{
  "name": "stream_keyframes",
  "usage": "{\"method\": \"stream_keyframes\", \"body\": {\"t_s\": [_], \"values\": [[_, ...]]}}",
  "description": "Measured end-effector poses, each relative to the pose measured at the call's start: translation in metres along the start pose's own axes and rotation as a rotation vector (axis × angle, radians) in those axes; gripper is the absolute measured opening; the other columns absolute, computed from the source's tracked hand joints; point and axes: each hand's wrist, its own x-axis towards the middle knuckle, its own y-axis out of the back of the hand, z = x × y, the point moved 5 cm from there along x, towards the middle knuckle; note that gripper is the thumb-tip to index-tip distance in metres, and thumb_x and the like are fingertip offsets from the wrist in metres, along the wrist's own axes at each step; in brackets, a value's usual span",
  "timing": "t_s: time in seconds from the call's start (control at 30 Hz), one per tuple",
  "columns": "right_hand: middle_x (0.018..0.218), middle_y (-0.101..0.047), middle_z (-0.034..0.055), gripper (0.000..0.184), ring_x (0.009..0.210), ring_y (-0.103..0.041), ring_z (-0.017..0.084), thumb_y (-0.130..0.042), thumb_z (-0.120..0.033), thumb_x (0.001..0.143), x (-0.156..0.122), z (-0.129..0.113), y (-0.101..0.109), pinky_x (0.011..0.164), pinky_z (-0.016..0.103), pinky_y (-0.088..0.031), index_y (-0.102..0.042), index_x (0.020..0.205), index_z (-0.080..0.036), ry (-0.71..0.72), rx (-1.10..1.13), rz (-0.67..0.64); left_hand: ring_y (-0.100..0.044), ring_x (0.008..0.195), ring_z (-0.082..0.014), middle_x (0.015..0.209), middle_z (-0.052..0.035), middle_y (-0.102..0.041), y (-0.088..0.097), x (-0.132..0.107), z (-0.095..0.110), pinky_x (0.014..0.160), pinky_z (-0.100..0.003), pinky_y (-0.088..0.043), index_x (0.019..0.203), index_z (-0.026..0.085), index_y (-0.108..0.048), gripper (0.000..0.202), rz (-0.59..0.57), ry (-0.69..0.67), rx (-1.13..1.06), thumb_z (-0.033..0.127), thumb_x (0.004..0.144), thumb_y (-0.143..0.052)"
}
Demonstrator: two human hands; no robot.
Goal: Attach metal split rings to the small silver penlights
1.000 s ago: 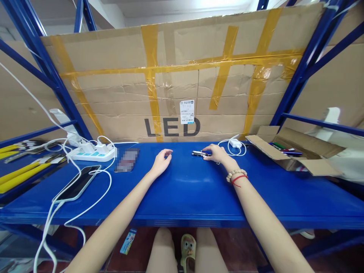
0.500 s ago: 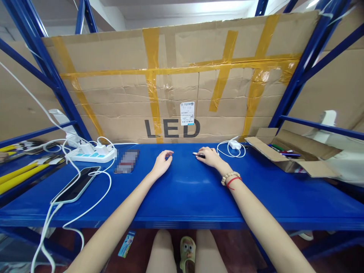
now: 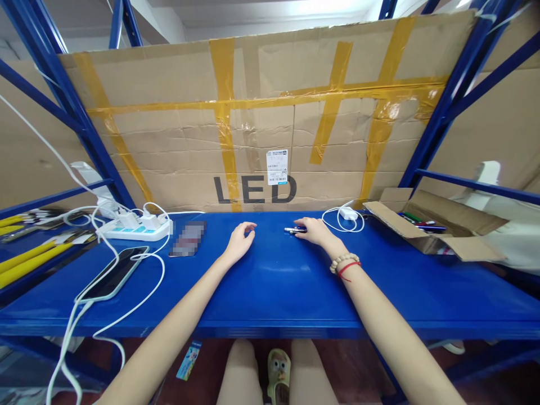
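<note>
My right hand (image 3: 313, 230) lies on the blue shelf top (image 3: 278, 281) near the cardboard back wall, fingers curled over a small bunch of pens (image 3: 293, 229) whose silver and dark tips stick out to its left. My left hand (image 3: 240, 239) rests on the shelf a little to the left, fingers loosely bent and apart, holding nothing. A bead bracelet and a red string circle my right wrist.
A white power strip (image 3: 137, 228) with plugs and white cables sits at the left, with a phone (image 3: 112, 275) in front of it and a blurred card (image 3: 189, 239) beside it. A white charger (image 3: 348, 214) and an open cardboard box of pens (image 3: 439, 225) lie to the right.
My right hand slid left along the shelf over the pens, then eased back a little, so less of the pens shows. The left hand has stayed put.
</note>
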Motion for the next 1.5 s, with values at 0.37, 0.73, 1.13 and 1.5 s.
{"method": "stream_keyframes", "body": {"t_s": [0.37,0.73,1.13,1.5], "values": [[0.115,-0.059,0.0161,0.058,0.106,-0.055,0.029,-0.055,-0.056,0.077,-0.006,0.001,0.007,0.085,0.036,-0.042,-0.057,0.117,-0.014,-0.257,-0.036,0.029,-0.058,0.096,-0.0165,0.101,-0.0054,-0.063,-0.001,0.0,0.001,0.089,-0.033,-0.046,0.097,0.017,-0.06,0.022,-0.012,0.007,-0.007,0.013,0.078,-0.047],[0.109,-0.062,0.0097,0.044,0.102,-0.056,0.026,-0.057,-0.049,0.077,-0.006,-0.016,0.0,0.082,0.035,-0.04,-0.06,0.111,-0.02,-0.176,-0.077,-0.021,-0.058,0.096,-0.0169,0.101,-0.0057,-0.063,-0.003,-0.001,-0.001,0.088,-0.033,-0.046,0.098,0.017,-0.06,0.024,-0.019,-0.002,-0.017,0.012,0.079,-0.047],[0.115,-0.052,0.0133,0.035,0.107,-0.048,0.027,-0.044,-0.042,0.089,0.0,-0.041,-0.022,0.081,0.037,-0.042,-0.061,0.11,-0.02,-0.158,-0.038,0.133,-0.058,0.096,-0.0175,0.101,-0.0064,-0.063,-0.004,0.001,-0.004,0.089,-0.034,-0.045,0.098,0.016,-0.06,0.024,-0.019,-0.011,-0.019,0.01,0.078,-0.048],[0.106,-0.06,0.0086,0.025,0.101,-0.054,0.023,-0.052,-0.032,0.084,-0.001,-0.023,-0.01,0.075,0.028,-0.043,-0.065,0.102,-0.021,-0.279,0.017,0.12,-0.058,0.095,-0.0173,0.1,-0.0059,-0.064,-0.001,0.0,-0.002,0.089,-0.034,-0.045,0.096,0.017,-0.061,0.025,-0.011,-0.01,-0.019,0.01,0.077,-0.047]]}}
